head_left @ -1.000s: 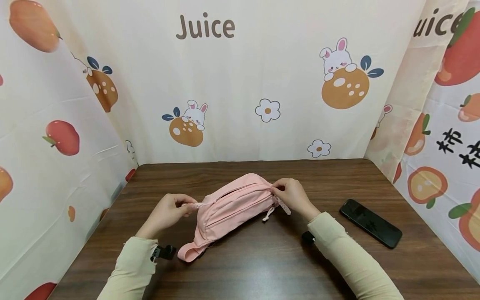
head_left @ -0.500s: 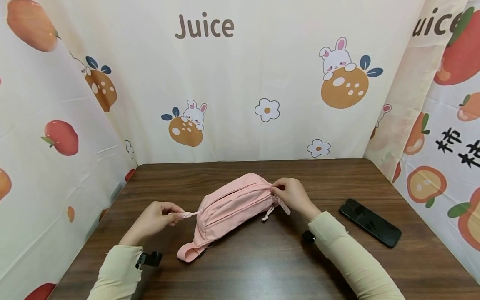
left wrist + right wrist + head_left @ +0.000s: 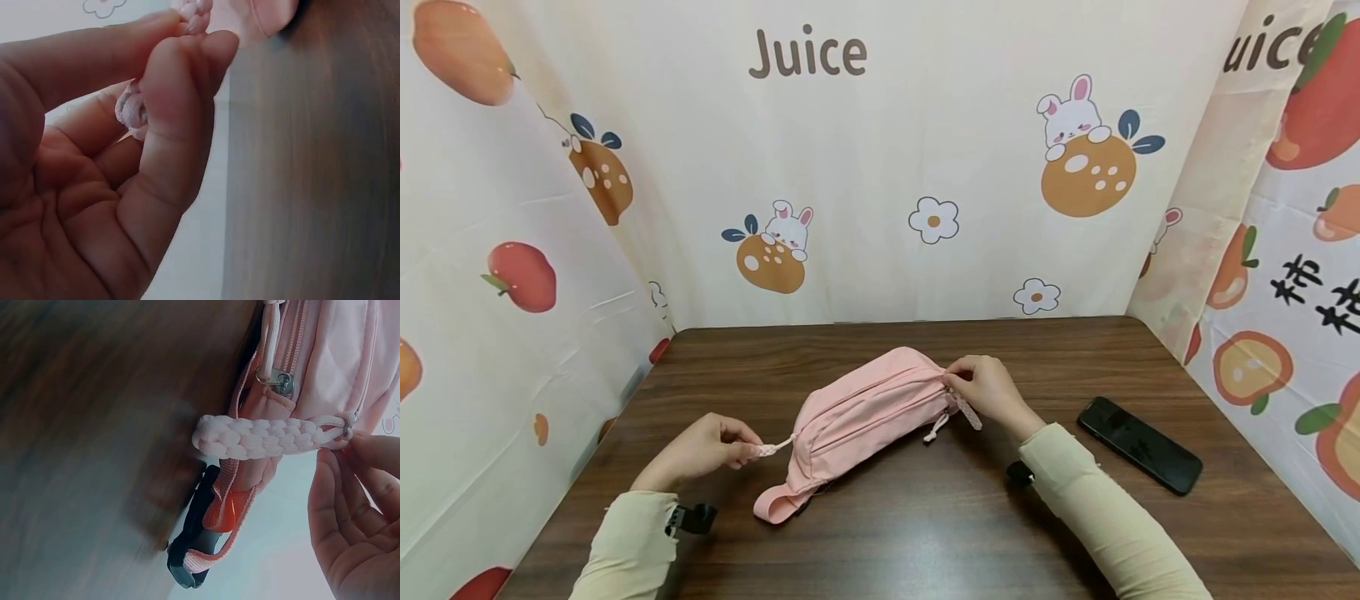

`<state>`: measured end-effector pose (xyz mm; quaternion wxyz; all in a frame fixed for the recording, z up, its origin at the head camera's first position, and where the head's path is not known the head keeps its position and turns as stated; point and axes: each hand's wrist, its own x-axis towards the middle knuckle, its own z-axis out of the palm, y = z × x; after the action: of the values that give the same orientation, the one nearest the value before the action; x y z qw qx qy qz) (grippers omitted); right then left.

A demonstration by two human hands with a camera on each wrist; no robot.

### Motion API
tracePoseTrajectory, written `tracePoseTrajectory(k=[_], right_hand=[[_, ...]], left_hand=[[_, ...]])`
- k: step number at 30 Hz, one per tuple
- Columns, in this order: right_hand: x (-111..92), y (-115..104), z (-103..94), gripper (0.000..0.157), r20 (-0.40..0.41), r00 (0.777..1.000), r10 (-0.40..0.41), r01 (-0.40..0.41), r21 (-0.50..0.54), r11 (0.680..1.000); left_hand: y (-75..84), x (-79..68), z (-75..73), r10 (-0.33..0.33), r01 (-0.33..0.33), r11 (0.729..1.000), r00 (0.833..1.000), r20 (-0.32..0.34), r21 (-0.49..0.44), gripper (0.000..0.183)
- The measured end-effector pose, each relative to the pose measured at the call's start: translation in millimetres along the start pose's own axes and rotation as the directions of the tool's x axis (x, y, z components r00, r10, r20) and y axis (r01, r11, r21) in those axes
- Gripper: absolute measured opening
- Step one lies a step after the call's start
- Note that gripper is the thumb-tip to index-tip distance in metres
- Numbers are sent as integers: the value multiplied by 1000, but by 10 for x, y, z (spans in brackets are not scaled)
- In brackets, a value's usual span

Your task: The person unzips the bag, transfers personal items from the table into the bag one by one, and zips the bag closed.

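A pink waist bag point(image 3: 868, 408) lies slantwise on the table, its strap loop point(image 3: 778, 504) toward the near left. My left hand point(image 3: 707, 454) pinches a braided cord zipper pull point(image 3: 197, 15) between thumb and fingers, left of the bag. The pull's thin cord runs taut to the bag's left end. With thumb and fingertips, my right hand point(image 3: 988, 385) pinches the bag's right end, beside another braided zipper pull point(image 3: 256, 437) that hangs loose. In the right wrist view, a metal zipper slider point(image 3: 278, 381) and a black buckle point(image 3: 194, 550) show at that end.
A black phone point(image 3: 1141, 446) lies on the brown wooden table point(image 3: 925, 533), right of my right forearm. Printed fabric point(image 3: 865, 167) stands behind the table and along both sides.
My left hand has moved left and toward me with the zipper pull, and the dark gap along the bag's upper zipper has closed. My right hand has stayed at the bag's right end.
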<state>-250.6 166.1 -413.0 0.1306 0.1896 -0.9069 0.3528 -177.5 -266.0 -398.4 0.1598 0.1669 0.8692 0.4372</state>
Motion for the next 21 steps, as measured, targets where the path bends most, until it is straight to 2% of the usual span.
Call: tracePoseTrajectory(k=[6,12,16,21], right_hand=[[-2,-2,-11,6,12,1000,-13,13,-2,1000],[-5,7,-25,6,24,1000,-12,12,-5,1000],[-9,12,-26,7,31,999,-6,6,-2,1000],[-6,15,-21,7,35,999,-5,6,-3,1000]], left_hand=[[-80,-56,3,-70,72,997,995,67,-28,14],[-91,-58,23,-81,82,997,989,122,-1,10],[-73,-40,48,-89,90,996,988,125,2,9],[-97,-9,79,-91,95,995,991,99,-37,13]])
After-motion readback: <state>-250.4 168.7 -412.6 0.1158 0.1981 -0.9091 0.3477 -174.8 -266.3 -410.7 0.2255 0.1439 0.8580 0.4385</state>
